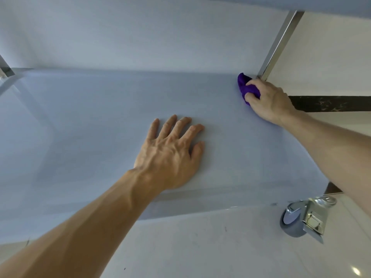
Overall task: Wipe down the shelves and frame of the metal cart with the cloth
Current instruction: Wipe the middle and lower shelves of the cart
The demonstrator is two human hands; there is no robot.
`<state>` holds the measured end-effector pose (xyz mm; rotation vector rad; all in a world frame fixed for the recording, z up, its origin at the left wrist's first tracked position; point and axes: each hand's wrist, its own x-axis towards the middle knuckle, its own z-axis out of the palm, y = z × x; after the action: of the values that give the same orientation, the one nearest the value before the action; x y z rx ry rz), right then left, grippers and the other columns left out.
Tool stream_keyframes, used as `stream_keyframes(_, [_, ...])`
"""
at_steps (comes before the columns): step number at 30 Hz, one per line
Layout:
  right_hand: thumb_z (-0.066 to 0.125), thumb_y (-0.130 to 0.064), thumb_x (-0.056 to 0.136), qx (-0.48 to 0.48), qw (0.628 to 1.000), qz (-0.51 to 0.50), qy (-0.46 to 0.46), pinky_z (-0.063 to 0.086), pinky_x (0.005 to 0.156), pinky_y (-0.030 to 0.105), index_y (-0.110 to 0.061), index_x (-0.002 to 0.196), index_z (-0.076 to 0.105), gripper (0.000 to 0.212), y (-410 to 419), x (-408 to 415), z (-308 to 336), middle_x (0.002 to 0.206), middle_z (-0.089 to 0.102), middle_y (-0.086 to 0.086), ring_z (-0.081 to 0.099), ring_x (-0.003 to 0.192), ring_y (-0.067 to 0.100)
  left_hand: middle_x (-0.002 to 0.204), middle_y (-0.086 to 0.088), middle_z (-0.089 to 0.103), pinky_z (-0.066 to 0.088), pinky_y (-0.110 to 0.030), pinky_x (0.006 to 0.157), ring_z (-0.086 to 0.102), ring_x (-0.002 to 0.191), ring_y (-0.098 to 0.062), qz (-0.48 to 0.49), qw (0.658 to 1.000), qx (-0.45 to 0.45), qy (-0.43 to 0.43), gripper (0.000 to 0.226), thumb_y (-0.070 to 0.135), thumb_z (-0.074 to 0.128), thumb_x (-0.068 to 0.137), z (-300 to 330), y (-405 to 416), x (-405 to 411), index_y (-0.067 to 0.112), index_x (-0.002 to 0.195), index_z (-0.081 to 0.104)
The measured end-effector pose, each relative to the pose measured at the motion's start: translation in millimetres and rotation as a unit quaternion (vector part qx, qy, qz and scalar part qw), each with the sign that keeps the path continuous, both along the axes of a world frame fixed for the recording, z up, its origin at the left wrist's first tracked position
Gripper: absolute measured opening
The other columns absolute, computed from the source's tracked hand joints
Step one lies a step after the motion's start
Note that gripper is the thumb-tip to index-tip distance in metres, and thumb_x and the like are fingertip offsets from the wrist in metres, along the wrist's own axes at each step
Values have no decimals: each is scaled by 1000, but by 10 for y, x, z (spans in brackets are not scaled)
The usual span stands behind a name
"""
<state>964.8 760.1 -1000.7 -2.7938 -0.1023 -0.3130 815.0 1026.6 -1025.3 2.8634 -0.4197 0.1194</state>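
Observation:
The cart's lower shelf [96,121] is a flat pale metal sheet that fills most of the view. My left hand [172,153] lies flat on it near the front middle, fingers spread and straight. My right hand [269,101] grips a bunched purple cloth [246,86] at the shelf's far right corner, pressed against the foot of the shiny upright post [281,43]. Most of the cloth is hidden under my fingers.
Another shelf [331,3] of the cart crosses overhead at the top edge. A grey caster wheel [295,221] with a chrome bracket sits under the front right corner. A second post [5,67] shows at far left. Pale tiled floor [220,247] lies below; a dark band runs along the wall [331,104].

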Motion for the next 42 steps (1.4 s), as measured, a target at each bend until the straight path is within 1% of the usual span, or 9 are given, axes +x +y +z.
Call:
stream_keyframes(11, [55, -24, 94, 10, 1000, -3, -14, 40, 82, 30, -26, 132, 53, 38, -222, -1428, -16, 136, 57, -4, 55, 112, 25, 156, 11, 24, 6, -48, 121, 11, 149, -16, -13, 1000, -4, -19, 49, 53, 15, 98, -31, 10, -5, 42, 145, 25])
stream_keyframes(15, [59, -24, 93, 12, 1000, -19, -22, 42, 91, 25, -23, 134, 56, 41, 51, -1946, 8, 141, 53, -5, 53, 121, 20, 154, 11, 29, 8, -48, 120, 15, 148, -16, -23, 999, -19, -27, 47, 50, 18, 99, -33, 34, -9, 41, 143, 30])
stream_keyframes(20, [61, -26, 92, 47, 994, 98, -26, 42, 107, 29, -20, 131, 60, 39, 668, -2520, -1, 144, 50, 0, 47, 132, 19, 153, 10, 34, 7, -45, 120, 18, 146, -15, -36, 997, -68, -5, 44, 43, 24, 101, 8, 78, 7, 39, 141, 39])
stream_keyframes(25, [56, -24, 98, 20, 979, 203, -1, 33, 113, 22, -18, 136, 55, 39, 533, -2590, 50, 148, 46, 0, 41, 138, 15, 156, 7, 33, 11, -47, 119, 21, 147, -21, -49, 998, -27, -14, 48, 43, 27, 100, 26, 103, -17, 34, 146, 37])
stream_keyframes(29, [54, -21, 99, 12, 991, 130, -12, 41, 107, 23, -18, 136, 54, 37, 27, -2564, 75, 145, 48, -4, 46, 133, 11, 156, 4, 35, 19, -48, 118, 27, 146, -24, -52, 998, 23, -29, 51, 45, 25, 100, 74, 83, -49, 32, 148, 37])
stream_keyframes(33, [53, -22, 99, 9, 999, 31, 9, 43, 95, 20, -24, 134, 52, 35, -313, -2524, 151, 137, 51, -8, 49, 124, 13, 144, -6, 50, 34, -51, 109, 45, 134, -32, -65, 996, 26, -53, 42, 32, 38, 102, 191, 38, -112, 21, 139, 53])
stream_keyframes(37, [52, -27, 101, 113, 993, -19, 28, 49, 87, 25, -31, 135, 49, 34, -396, -2605, 267, 128, 55, -7, 57, 106, 13, 145, 5, 46, 33, -37, 109, 48, 130, -22, -125, 990, 50, -40, 44, 35, 45, 98, 406, -131, -206, 24, 141, 48])
stream_keyframes(40, [55, -28, 99, 273, 960, -56, -5, 59, 68, 30, -38, 125, 53, 28, -417, -2815, 347, 105, 66, -8, 68, 79, 12, 142, 8, 49, 35, -35, 109, 52, 126, -18, -203, 976, 32, -74, 41, 32, 49, 97, 693, -406, -386, 25, 137, 52])
stream_keyframes(42, [58, -28, 99, 335, 938, -73, -45, 58, 65, 26, -42, 120, 55, 26, -463, -2956, 397, 98, 68, -15, 69, 79, 11, 143, 11, 46, 33, -32, 111, 49, 129, -14, -247, 965, 21, -89, 40, 33, 44, 99, 888, -618, -526, 27, 138, 49])
